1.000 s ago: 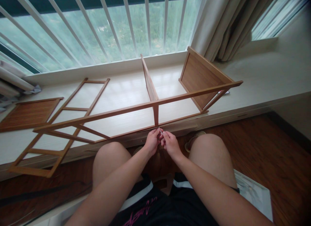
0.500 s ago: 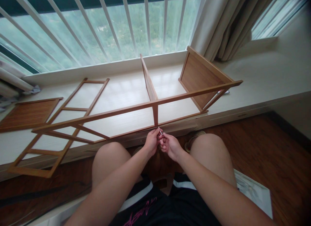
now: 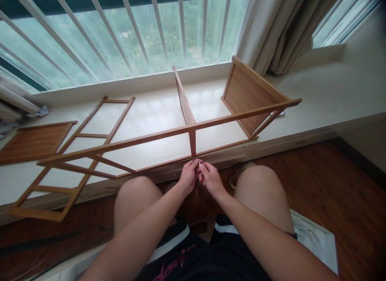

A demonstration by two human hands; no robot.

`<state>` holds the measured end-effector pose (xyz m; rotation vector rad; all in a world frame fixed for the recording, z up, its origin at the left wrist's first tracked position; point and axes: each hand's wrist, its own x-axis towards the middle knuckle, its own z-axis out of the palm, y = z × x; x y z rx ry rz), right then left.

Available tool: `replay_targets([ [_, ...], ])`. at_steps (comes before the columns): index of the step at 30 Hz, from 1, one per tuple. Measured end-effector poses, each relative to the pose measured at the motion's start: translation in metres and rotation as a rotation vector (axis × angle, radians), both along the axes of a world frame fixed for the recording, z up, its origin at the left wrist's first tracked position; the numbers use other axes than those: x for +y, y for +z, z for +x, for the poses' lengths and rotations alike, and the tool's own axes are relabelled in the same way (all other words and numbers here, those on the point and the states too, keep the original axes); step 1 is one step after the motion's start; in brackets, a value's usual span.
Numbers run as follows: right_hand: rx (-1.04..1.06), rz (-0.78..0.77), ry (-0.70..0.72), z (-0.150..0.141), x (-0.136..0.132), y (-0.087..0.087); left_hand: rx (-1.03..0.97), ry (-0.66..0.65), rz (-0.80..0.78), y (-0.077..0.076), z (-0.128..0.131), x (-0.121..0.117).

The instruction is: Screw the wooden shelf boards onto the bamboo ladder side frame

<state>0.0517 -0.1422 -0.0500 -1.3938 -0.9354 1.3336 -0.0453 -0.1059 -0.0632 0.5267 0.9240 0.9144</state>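
Observation:
A brown wooden shelf frame lies on its side along the white window ledge, with a middle shelf panel and a solid end panel. At the lower end of the middle crosspiece, by the near rail, both my hands meet. My left hand is closed in a pinch at a thin silver metal rod. From the right, my right hand pinches the same small rod. Fingers hide most of it, so its exact kind is unclear.
A ladder-like wooden frame lies across the ledge at left, partly under the shelf frame and jutting over the edge. Beside it lies a loose wooden panel. Barred window behind; curtain at right. My knees flank my hands.
My right hand has turned slightly, its fingers closing further over the metal rod. My left hand and the wooden frame have stayed almost in place.

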Motion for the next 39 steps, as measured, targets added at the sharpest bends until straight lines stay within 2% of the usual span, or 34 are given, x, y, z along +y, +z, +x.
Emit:
replay_targets([
  [14,-0.172,0.027,-0.005,0.001,-0.003,0.003,0.004,0.006,0.031,-0.005,0.0,0.001],
  [24,-0.146,0.022,0.009,0.002,-0.002,-0.002,0.026,0.021,0.022,-0.003,0.002,-0.001],
  [28,-0.002,-0.052,0.002,-0.001,-0.001,-0.003,0.006,-0.005,0.025,0.0,0.003,-0.002],
  [34,0.42,-0.236,-0.033,0.0,0.0,0.005,-0.021,-0.018,-0.007,-0.001,0.001,-0.001],
  [39,0.787,-0.431,0.058,0.008,0.003,0.003,-0.002,0.022,-0.046,0.005,0.001,0.0],
])
